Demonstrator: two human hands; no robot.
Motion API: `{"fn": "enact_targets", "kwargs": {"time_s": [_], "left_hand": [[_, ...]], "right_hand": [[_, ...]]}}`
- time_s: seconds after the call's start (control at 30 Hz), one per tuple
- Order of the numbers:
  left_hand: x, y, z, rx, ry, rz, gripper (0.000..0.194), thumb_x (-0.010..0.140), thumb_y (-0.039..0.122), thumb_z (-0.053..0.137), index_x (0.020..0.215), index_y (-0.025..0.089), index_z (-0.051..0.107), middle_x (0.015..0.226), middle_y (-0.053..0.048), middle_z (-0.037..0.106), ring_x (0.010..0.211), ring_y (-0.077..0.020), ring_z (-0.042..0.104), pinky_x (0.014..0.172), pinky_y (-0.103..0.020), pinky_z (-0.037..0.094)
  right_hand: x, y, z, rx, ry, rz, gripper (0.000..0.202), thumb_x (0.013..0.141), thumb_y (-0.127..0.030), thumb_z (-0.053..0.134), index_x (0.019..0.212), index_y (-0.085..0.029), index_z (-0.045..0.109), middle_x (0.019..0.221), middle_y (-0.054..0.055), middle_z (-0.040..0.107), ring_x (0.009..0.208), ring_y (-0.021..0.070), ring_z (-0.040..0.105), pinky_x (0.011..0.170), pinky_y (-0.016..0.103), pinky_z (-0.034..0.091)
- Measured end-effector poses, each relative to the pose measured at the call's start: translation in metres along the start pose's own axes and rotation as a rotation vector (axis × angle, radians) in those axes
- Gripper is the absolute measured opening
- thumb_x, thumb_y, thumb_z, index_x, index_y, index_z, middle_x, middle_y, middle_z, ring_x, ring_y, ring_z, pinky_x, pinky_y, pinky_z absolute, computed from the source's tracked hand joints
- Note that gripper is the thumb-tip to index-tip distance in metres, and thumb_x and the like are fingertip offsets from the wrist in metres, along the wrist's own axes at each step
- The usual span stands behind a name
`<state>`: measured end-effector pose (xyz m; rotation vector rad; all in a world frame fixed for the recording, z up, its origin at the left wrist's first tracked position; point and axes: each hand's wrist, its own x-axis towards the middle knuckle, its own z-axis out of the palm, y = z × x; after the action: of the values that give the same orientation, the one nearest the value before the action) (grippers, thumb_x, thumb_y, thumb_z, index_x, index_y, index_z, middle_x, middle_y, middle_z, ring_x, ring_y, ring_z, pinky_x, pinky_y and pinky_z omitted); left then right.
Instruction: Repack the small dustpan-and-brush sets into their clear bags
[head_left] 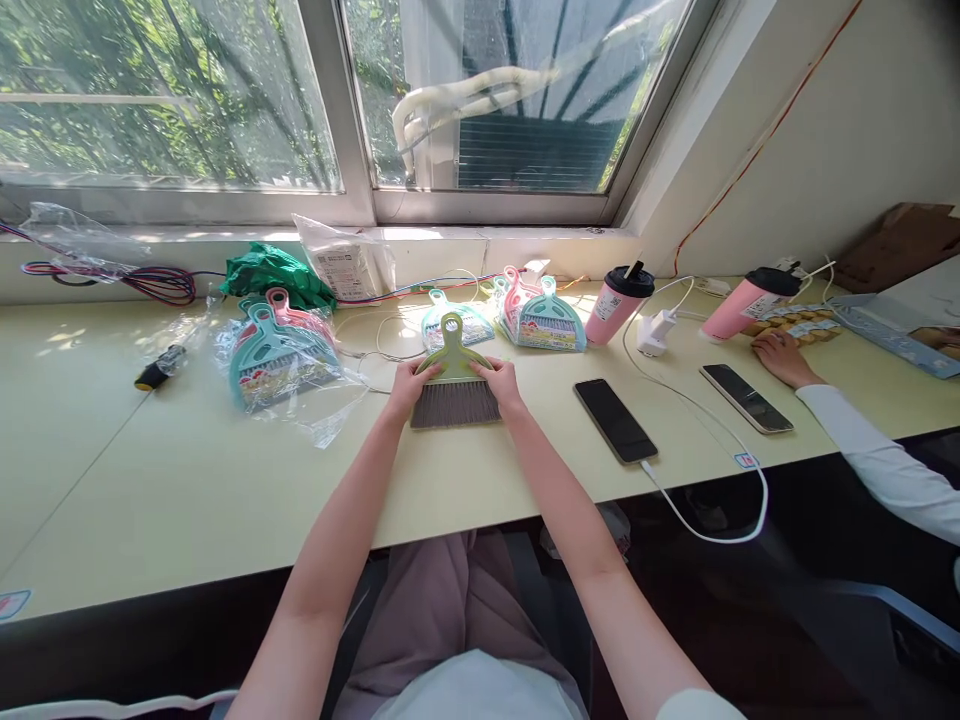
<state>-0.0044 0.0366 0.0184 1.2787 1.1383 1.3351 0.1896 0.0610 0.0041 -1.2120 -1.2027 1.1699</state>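
Note:
A small green hand brush [452,362] with grey-brown bristles lies between my two hands, its handle pointing toward the window. My left hand [409,386] grips its left shoulder, and my right hand [498,382] grips its right shoulder. Just behind it on the table is a light-blue mini dustpan and brush set [437,318] with a printed label. Another group of pink and blue sets [541,318] stands to the right of that. Left of my hands, several more sets [281,350] sit partly inside clear plastic wrap.
A screwdriver [161,368], green plastic bag [277,272] and coiled cables [161,283] are at left. To the right are pink cups [616,308], a charger [655,333] and phones [615,420]. Another person's hand [784,358] rests near packaged snacks [806,325].

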Motion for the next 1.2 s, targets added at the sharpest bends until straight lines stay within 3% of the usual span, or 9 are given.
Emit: {"fn": "enact_targets", "kwargs": {"time_s": [0.13, 0.23, 0.33, 0.4, 0.53, 0.63, 0.83, 1.03, 1.2], "left_hand": [[0.002, -0.001, -0.008, -0.034, -0.006, -0.047, 0.052, 0.061, 0.053, 0.086, 0.096, 0.014, 0.079, 0.089, -0.008, 0.075, 0.097, -0.0300, 0.066, 0.088, -0.038, 0.049], [0.004, -0.005, -0.017, -0.105, -0.032, -0.119, 0.067, 0.068, 0.055, 0.082, 0.121, 0.017, 0.071, 0.108, -0.011, 0.075, 0.111, -0.0325, 0.065, 0.097, -0.042, 0.049], [0.009, -0.015, -0.022, -0.147, -0.023, -0.095, 0.086, 0.064, 0.044, 0.087, 0.141, 0.024, 0.054, 0.128, -0.011, 0.068, 0.123, -0.0324, 0.060, 0.104, -0.045, 0.047], [0.011, -0.021, -0.023, -0.146, -0.004, -0.056, 0.088, 0.058, 0.036, 0.090, 0.138, 0.023, 0.054, 0.132, -0.012, 0.065, 0.126, -0.0333, 0.058, 0.106, -0.046, 0.047], [0.014, -0.027, -0.023, -0.180, 0.038, -0.073, 0.070, 0.055, 0.033, 0.087, 0.118, 0.018, 0.063, 0.120, -0.013, 0.069, 0.119, -0.0340, 0.061, 0.100, -0.044, 0.050], [0.014, -0.026, -0.025, -0.211, 0.082, -0.072, 0.071, 0.056, 0.032, 0.086, 0.122, 0.022, 0.061, 0.119, -0.010, 0.069, 0.115, -0.0305, 0.063, 0.095, -0.041, 0.053], [0.013, -0.025, -0.017, -0.269, 0.116, -0.131, 0.084, 0.055, 0.032, 0.086, 0.131, 0.028, 0.052, 0.123, -0.007, 0.067, 0.112, -0.0293, 0.064, 0.087, -0.040, 0.056], [0.004, -0.023, 0.013, -0.350, 0.026, -0.076, 0.080, 0.066, 0.047, 0.084, 0.135, 0.028, 0.046, 0.126, -0.009, 0.065, 0.113, -0.0304, 0.065, 0.091, -0.044, 0.056], [-0.002, -0.021, 0.023, -0.406, -0.021, -0.089, 0.079, 0.070, 0.058, 0.082, 0.133, 0.026, 0.049, 0.128, -0.013, 0.065, 0.112, -0.0320, 0.066, 0.092, -0.047, 0.056]], "right_hand": [[0.002, -0.008, -0.013, -0.111, -0.169, -0.078, 0.058, 0.089, -0.066, 0.054, 0.116, -0.020, 0.075, 0.117, 0.008, 0.074, 0.116, 0.0262, 0.064, 0.101, 0.038, 0.047], [0.003, -0.007, -0.027, -0.523, -0.041, -0.043, 0.055, 0.103, -0.053, 0.033, 0.135, -0.021, 0.064, 0.148, 0.010, 0.055, 0.142, 0.0274, 0.043, 0.115, 0.045, 0.035], [0.004, 0.000, -0.038, -0.958, 0.083, 0.004, 0.050, 0.099, -0.042, 0.050, 0.143, -0.018, 0.054, 0.162, 0.014, 0.035, 0.153, 0.0305, 0.022, 0.121, 0.053, 0.018], [0.005, 0.005, -0.043, -1.019, 0.081, -0.012, 0.047, 0.093, -0.037, 0.061, 0.137, -0.018, 0.058, 0.159, 0.016, 0.039, 0.149, 0.0320, 0.028, 0.120, 0.055, 0.019], [0.011, 0.008, -0.055, -0.819, 0.145, -0.011, 0.034, 0.077, -0.019, 0.074, 0.110, -0.021, 0.065, 0.129, 0.014, 0.064, 0.126, 0.0323, 0.052, 0.108, 0.054, 0.037], [0.016, 0.003, -0.067, -0.455, 0.206, 0.055, 0.047, 0.066, -0.013, 0.078, 0.108, -0.023, 0.060, 0.112, 0.008, 0.068, 0.111, 0.0278, 0.061, 0.100, 0.048, 0.047], [0.005, -0.010, -0.051, 0.370, -0.066, -0.001, 0.075, 0.063, -0.030, 0.086, 0.128, -0.027, 0.048, 0.106, 0.003, 0.068, 0.103, 0.0219, 0.067, 0.094, 0.038, 0.056], [-0.018, -0.007, 0.013, 0.320, 0.058, -0.071, 0.101, 0.061, -0.038, 0.089, 0.144, -0.029, 0.033, 0.134, 0.010, 0.055, 0.103, 0.0209, 0.068, 0.090, 0.035, 0.059], [-0.027, -0.006, 0.025, 0.126, 0.240, -0.161, 0.091, 0.076, -0.044, 0.079, 0.150, -0.028, 0.027, 0.145, 0.015, 0.046, 0.101, 0.0199, 0.067, 0.087, 0.033, 0.058]]}}
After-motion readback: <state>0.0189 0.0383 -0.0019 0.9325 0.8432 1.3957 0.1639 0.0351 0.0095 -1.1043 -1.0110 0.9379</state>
